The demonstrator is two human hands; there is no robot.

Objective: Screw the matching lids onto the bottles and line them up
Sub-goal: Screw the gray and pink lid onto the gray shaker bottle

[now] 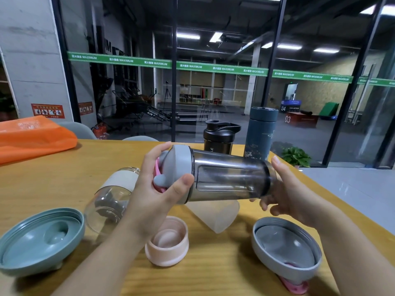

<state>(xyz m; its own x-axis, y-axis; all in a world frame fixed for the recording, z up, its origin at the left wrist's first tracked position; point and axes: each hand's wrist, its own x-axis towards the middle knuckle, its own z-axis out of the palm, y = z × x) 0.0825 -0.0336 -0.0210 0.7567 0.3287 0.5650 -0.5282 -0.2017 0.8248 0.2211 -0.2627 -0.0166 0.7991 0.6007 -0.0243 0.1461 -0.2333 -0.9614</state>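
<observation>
A smoky clear shaker bottle (pixel 226 178) lies on its side in the air above the wooden table (pixel 64 178). My left hand (pixel 158 189) grips its grey lid (pixel 178 167), which has a pink loop. My right hand (pixel 284 189) holds the bottle's base. On the table lie a teal lid (pixel 40 240) upside down at the left, a pink lid (pixel 167 240) in the middle and a grey lid (pixel 286 248) with a pink loop at the right. A clear glass bottle (pixel 111 199) with a white band lies on its side. A frosted cup (pixel 215 214) lies under the held bottle.
A black shaker bottle (pixel 220 135) and a tall dark blue flask (pixel 260 133) stand capped at the table's far edge. An orange bag (pixel 32 137) rests at the far left. A glass wall and a potted plant (pixel 296 155) are beyond the table.
</observation>
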